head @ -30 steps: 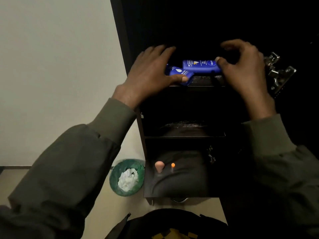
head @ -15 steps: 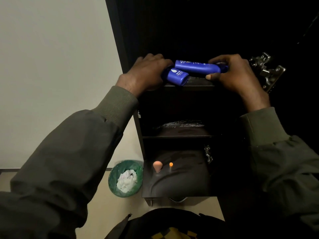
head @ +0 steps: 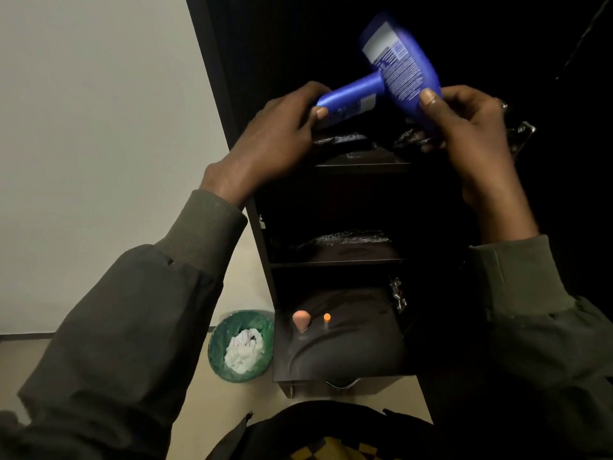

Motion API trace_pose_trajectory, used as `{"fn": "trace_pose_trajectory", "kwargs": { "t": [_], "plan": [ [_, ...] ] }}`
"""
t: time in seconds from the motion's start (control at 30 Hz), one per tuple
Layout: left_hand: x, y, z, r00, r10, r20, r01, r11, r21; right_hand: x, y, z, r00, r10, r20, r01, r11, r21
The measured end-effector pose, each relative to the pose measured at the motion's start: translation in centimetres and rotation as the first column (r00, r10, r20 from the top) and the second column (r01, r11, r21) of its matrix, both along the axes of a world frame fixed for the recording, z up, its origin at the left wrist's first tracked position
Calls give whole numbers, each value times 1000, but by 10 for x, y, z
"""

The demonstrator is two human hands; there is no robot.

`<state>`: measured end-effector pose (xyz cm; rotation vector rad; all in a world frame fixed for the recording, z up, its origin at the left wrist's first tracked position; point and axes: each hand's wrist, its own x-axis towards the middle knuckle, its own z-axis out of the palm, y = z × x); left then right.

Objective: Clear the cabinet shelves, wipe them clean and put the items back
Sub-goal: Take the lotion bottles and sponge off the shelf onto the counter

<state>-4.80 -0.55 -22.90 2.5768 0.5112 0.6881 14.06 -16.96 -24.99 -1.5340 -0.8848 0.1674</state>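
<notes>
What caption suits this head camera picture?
Left hand and right hand each hold a blue bottle above dark cabinet shelves.

Both blue bottles are off the top shelf (head: pixel 361 166) now; 1.0 s ago they lay flat on it with the hands just reaching in, 0.5 s ago fingers had closed around them. Left hand (head: pixel 275 141) has raised the smaller blue bottle (head: pixel 348 97), tilted up to the right. Right hand (head: pixel 464 127) has swung the larger blue bottle (head: pixel 401 64) nearly upright, back label toward the camera, motion-blurred. The two bottles now overlap in the air above the shelf edge.
</notes>
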Motion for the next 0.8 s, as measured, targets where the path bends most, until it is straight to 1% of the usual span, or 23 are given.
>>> {"fn": "trace_pose_trajectory", "kwargs": {
  "t": [0.07,0.17,0.27,0.33,0.4,0.5,0.57,0.67,0.8],
  "plan": [
    [-6,-9,1,995,-9,101,20,994,-108,-4,-7,4,998,29,-49,-27,999,29],
    [-18,-27,-3,975,47,218,33,936,-351,-12,-16,8,988,88,-126,-81,995,63],
    [-27,-42,-7,965,93,243,45,860,-508,-21,-24,9,973,122,-195,-104,989,101],
    [-31,-50,-6,960,146,241,41,774,-632,-28,-29,8,962,138,-234,-117,988,100],
    [-39,-52,-5,968,147,204,48,689,-723,-36,-31,6,946,161,-282,-139,986,98],
    [-48,-50,-9,983,102,155,62,607,-792,-46,-34,-1,931,189,-311,-184,982,46],
    [-52,-50,-12,986,106,128,41,592,-805,-52,-34,-7,917,220,-334,-232,973,4],
    [-55,-52,-18,993,92,77,3,621,-784,-59,-31,-18,885,264,-383,-299,954,-33],
    [-61,-56,-21,990,121,73,-26,664,-747,-68,-25,-32,844,300,-445,-349,936,-32]
  ]
}}
